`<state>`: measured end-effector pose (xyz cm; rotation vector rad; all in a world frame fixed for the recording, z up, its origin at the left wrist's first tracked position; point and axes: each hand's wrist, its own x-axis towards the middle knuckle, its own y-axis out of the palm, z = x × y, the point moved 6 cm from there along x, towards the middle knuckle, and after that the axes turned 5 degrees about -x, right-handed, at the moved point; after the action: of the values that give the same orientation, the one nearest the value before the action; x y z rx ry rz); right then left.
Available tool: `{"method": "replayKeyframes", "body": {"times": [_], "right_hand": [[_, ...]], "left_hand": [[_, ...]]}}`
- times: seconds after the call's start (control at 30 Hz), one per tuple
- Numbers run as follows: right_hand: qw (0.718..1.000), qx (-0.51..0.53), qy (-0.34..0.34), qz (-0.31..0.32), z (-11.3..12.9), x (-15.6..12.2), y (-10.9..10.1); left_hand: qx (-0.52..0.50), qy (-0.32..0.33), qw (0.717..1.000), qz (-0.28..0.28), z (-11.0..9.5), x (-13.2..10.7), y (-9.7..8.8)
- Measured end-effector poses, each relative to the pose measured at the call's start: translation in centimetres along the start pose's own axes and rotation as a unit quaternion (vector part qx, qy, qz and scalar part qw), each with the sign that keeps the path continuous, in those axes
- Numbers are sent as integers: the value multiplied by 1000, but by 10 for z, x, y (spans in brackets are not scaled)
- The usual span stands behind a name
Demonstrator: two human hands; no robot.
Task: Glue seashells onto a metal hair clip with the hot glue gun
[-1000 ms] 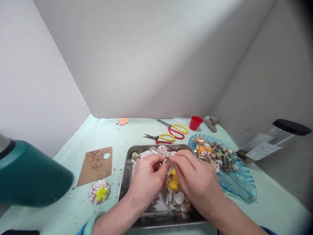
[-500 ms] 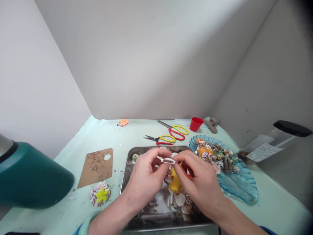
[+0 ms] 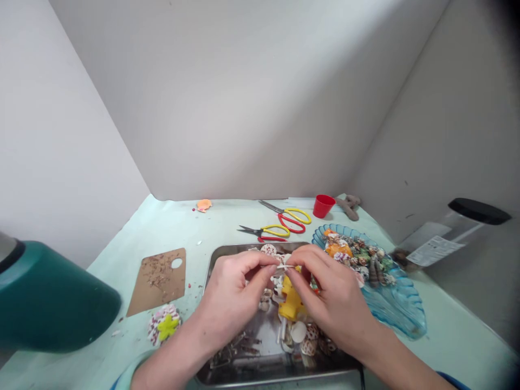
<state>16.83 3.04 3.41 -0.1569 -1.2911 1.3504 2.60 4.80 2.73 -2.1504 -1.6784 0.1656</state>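
Above the metal tray, my left hand and my right hand meet with pinched fingers. Between their fingertips is a small, slim silver-white pin, which looks like a brooch back; each hand grips one end. Below them in the tray lies a yellow tool, perhaps a glue gun, partly hidden by my right hand. Around it are white and spotted shells, a patterned round shell piece and dark bits.
Left stand a green bottle, brown card and shell cluster with a lime starfish. Behind the tray lie two scissors and a red cup. On the right are a blue shell-filled dish and clear jar.
The pin has turned in my fingers and now shows as a thinner line. Both hands stay pinched together over the tray. The whole view has shifted slightly.
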Motion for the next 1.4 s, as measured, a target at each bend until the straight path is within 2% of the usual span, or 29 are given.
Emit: {"method": "replayKeyframes", "body": {"times": [0.2,0.37,0.6,0.87,1.0,1.17,1.4], "right_hand": [[999,-12,-6,39,0,-1,2],[998,-7,-16,64,2,-1,3],[995,42,28,86,-2,-1,5],[968,121,154,155,-10,-4,14],[961,139,172,167,-14,-4,16],[943,174,198,201,-18,-7,19],[938,179,201,219,-19,-9,21]], "left_hand": [[56,-6,998,31,1,-1,0],[85,14,996,31,-2,-3,-1],[111,24,993,30,-7,-3,0],[11,-68,995,70,10,-5,9],[-33,-105,991,77,13,-3,10],[-116,-161,973,122,14,-1,15],[-109,-173,967,155,15,-2,17]]}}
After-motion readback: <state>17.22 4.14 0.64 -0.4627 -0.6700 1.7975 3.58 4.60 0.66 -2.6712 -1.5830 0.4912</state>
